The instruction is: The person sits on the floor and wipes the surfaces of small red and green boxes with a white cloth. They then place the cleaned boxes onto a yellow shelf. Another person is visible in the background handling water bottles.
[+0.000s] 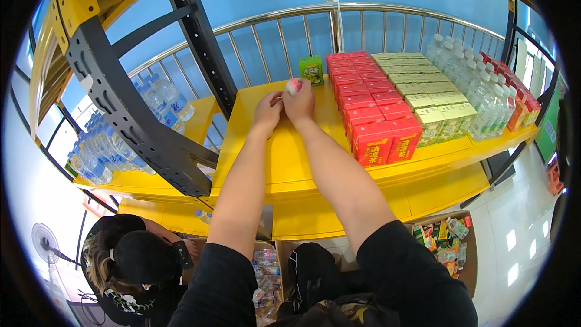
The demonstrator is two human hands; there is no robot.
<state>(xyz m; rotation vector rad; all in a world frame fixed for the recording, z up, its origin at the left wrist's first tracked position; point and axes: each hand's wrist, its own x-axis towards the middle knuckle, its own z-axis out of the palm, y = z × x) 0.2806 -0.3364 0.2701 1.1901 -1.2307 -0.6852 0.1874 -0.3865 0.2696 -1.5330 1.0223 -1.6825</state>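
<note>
Both my arms reach out over a yellow metal shelf (pixel 290 159). In my right hand (pixel 303 102) is a small pink-and-white object (pixel 293 85), its top showing above the fingers; I cannot tell what it is. My left hand (pixel 268 111) is close against the right, fingers curled, and what lies between the hands is hidden. Just behind them stands a green drink carton (pixel 311 71) bearing writing. To the right, red drink cartons (pixel 372 113) stand in two columns, with pale green cartons (pixel 424 93) in rows beside them.
Clear plastic bottles (pixel 481 86) and more red cartons (pixel 522 95) line the right end. A black upright post (pixel 131 104) separates the left shelf with water bottles (pixel 104 150). Below are cardboard boxes of bottles (pixel 265 277) and mixed drinks (pixel 447 245). A person (pixel 140 259) bends at lower left.
</note>
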